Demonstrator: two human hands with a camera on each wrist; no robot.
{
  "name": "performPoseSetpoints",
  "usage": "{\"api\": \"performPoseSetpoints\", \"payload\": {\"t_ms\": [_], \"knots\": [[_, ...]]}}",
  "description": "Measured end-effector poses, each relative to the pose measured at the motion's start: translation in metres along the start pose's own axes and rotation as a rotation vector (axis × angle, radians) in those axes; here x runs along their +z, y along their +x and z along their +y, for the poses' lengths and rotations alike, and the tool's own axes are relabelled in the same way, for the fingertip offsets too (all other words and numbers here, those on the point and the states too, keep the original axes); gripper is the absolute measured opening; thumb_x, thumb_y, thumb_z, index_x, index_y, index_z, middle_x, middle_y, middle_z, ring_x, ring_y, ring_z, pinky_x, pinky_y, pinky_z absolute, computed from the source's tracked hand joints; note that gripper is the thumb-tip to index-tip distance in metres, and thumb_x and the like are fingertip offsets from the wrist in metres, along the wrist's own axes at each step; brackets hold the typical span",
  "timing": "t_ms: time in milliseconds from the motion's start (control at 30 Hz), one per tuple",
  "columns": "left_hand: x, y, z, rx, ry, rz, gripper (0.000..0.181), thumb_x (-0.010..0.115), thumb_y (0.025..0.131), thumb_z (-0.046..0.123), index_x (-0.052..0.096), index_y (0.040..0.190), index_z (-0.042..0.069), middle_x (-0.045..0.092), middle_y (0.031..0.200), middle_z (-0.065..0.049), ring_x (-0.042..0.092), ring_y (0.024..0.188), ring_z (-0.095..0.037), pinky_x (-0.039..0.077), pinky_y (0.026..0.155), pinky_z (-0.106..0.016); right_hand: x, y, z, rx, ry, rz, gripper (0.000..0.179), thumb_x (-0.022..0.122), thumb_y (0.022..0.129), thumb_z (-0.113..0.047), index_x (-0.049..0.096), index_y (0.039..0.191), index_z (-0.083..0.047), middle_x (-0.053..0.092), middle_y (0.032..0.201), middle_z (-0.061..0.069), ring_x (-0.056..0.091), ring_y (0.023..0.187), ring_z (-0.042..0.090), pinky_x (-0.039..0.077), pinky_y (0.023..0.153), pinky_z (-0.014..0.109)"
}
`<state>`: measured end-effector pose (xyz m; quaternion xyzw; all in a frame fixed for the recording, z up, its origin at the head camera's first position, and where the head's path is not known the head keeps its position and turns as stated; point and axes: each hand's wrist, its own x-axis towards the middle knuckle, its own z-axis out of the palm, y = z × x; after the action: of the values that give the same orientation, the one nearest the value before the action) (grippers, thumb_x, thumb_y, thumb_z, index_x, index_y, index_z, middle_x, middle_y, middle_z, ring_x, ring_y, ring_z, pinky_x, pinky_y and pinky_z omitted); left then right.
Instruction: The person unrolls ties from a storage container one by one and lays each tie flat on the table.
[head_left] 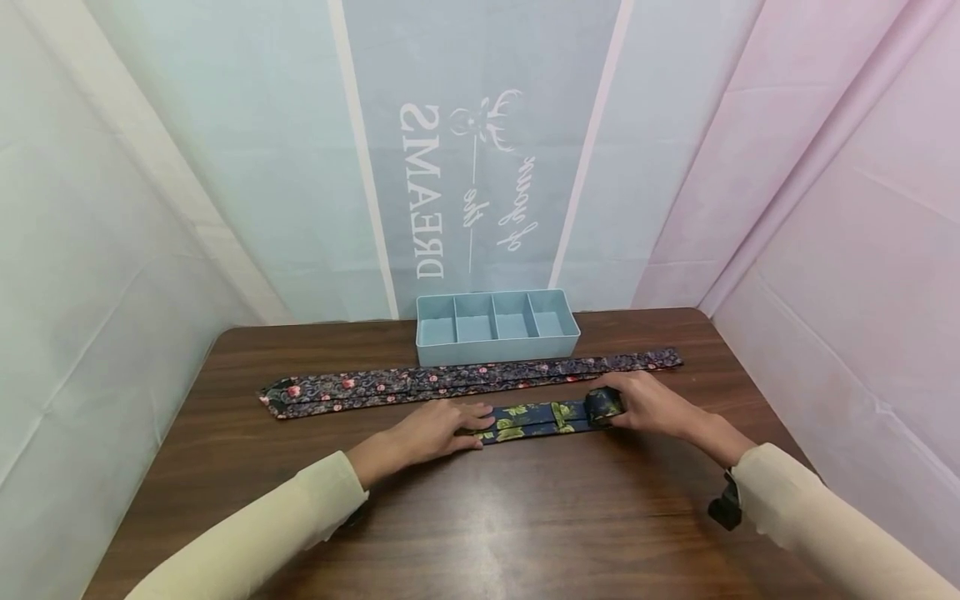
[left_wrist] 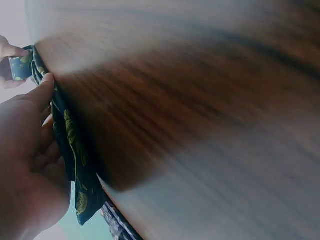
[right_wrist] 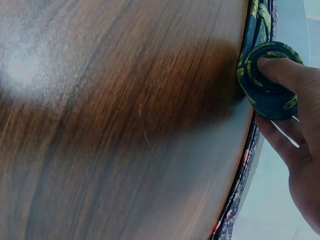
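A navy necktie (head_left: 536, 418) with yellow-green flowers lies across the table, its right part wound into a roll (head_left: 602, 406). My right hand (head_left: 647, 402) grips that roll; in the right wrist view the thumb (right_wrist: 282, 72) presses on the coil's spiral side. On the tie's flat left part rests my left hand (head_left: 431, 433), its fingers hiding some of the cloth. From the left wrist view, the tie's flat end (left_wrist: 87, 197) extends past the hand. Behind both hands a dark necktie with pink flowers (head_left: 390, 386) is stretched out lengthwise.
A light blue box (head_left: 491, 352) with several compartments stands at the back of the wooden table (head_left: 480, 533). Fabric walls (head_left: 285, 167) rise behind the table and at both sides. Light reflects off the tabletop in front of the hands.
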<state>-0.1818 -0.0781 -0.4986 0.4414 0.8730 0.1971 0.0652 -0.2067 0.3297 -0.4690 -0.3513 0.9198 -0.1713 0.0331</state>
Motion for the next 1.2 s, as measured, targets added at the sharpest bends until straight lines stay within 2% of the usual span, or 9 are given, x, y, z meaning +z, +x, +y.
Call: {"api": "performPoseSetpoints", "payload": {"t_ms": [167, 333, 433, 533, 600, 767, 900, 1000, 1200], "knots": [[-0.006, -0.007, -0.003, -0.012, -0.015, -0.006, 0.047, 0.069, 0.104, 0.033, 0.064, 0.147, 0.013, 0.054, 0.156, -0.01, 0.072, 0.118, -0.026, 0.052, 0.11, -0.049, -0.005, 0.0, 0.004, -0.009, 0.009, -0.006, 0.054, 0.09, 0.081, -0.004, 0.07, 0.131, -0.001, 0.076, 0.102, 0.008, 0.042, 0.054, -0.002, 0.044, 0.053, 0.022], [-0.01, -0.014, -0.011, -0.014, -0.025, -0.007, 0.048, 0.069, 0.104, 0.034, 0.063, 0.147, 0.014, 0.053, 0.157, -0.01, 0.063, 0.133, -0.03, 0.05, 0.113, -0.049, -0.011, -0.002, 0.007, -0.014, -0.057, 0.005, 0.053, 0.093, 0.078, -0.006, 0.073, 0.128, -0.002, 0.077, 0.116, 0.011, 0.069, 0.079, 0.011, 0.061, 0.069, 0.035], [-0.013, -0.019, -0.016, -0.021, -0.028, -0.012, 0.048, 0.068, 0.105, 0.035, 0.063, 0.148, 0.015, 0.052, 0.158, -0.009, 0.076, 0.104, -0.025, 0.052, 0.111, -0.047, -0.014, -0.002, 0.008, -0.013, -0.068, 0.004, 0.054, 0.094, 0.078, -0.008, 0.074, 0.127, -0.003, 0.076, 0.118, 0.011, 0.07, 0.084, 0.012, 0.061, 0.072, 0.037], [-0.016, -0.025, -0.019, -0.025, -0.047, -0.017, 0.047, 0.068, 0.105, 0.033, 0.063, 0.148, 0.014, 0.052, 0.158, -0.01, 0.069, 0.066, -0.02, 0.056, 0.106, -0.046, -0.015, -0.003, 0.009, -0.006, -0.052, -0.007, 0.053, 0.093, 0.079, -0.008, 0.074, 0.127, -0.003, 0.076, 0.118, 0.011, 0.063, 0.075, 0.007, 0.058, 0.068, 0.033], [-0.018, -0.028, -0.021, -0.025, -0.051, -0.019, 0.047, 0.069, 0.105, 0.032, 0.063, 0.148, 0.013, 0.052, 0.157, -0.011, 0.072, 0.071, -0.019, 0.057, 0.105, -0.045, -0.016, -0.004, 0.009, -0.001, -0.044, -0.01, 0.052, 0.093, 0.079, -0.008, 0.073, 0.126, -0.002, 0.076, 0.117, 0.012, 0.066, 0.077, 0.009, 0.06, 0.069, 0.034], [-0.023, -0.034, -0.023, -0.03, -0.047, -0.018, 0.047, 0.07, 0.104, 0.033, 0.064, 0.147, 0.014, 0.054, 0.156, -0.009, 0.07, 0.124, -0.026, 0.056, 0.106, -0.046, -0.018, -0.007, 0.012, 0.008, -0.034, -0.01, 0.052, 0.092, 0.078, -0.006, 0.073, 0.126, -0.001, 0.076, 0.117, 0.012, 0.074, 0.097, 0.021, 0.064, 0.078, 0.043], [-0.024, -0.04, -0.025, -0.038, -0.063, -0.018, 0.047, 0.07, 0.104, 0.032, 0.064, 0.147, 0.014, 0.053, 0.157, -0.009, 0.076, 0.085, -0.018, 0.057, 0.104, -0.047, -0.019, -0.011, 0.015, 0.014, -0.053, 0.0, 0.053, 0.094, 0.077, -0.007, 0.073, 0.126, -0.001, 0.076, 0.118, 0.014, 0.074, 0.1, 0.025, 0.063, 0.08, 0.046], [-0.026, -0.045, -0.028, -0.052, -0.091, -0.019, 0.047, 0.07, 0.104, 0.03, 0.063, 0.148, 0.014, 0.052, 0.158, -0.01, 0.059, 0.053, -0.008, 0.058, 0.102, -0.048, -0.021, -0.015, 0.019, 0.018, -0.068, 0.019, 0.053, 0.094, 0.076, -0.007, 0.073, 0.124, 0.0, 0.076, 0.117, 0.016, 0.074, 0.1, 0.028, 0.062, 0.079, 0.047], [-0.03, -0.056, -0.033, -0.069, -0.112, -0.018, 0.047, 0.07, 0.104, 0.029, 0.063, 0.148, 0.015, 0.051, 0.158, -0.011, 0.033, 0.041, 0.005, 0.06, 0.097, -0.042, -0.024, -0.021, 0.025, 0.037, -0.071, 0.034, 0.05, 0.094, 0.076, -0.007, 0.075, 0.122, -0.003, 0.077, 0.113, 0.012, 0.066, 0.084, 0.013, 0.057, 0.068, 0.036]]}}
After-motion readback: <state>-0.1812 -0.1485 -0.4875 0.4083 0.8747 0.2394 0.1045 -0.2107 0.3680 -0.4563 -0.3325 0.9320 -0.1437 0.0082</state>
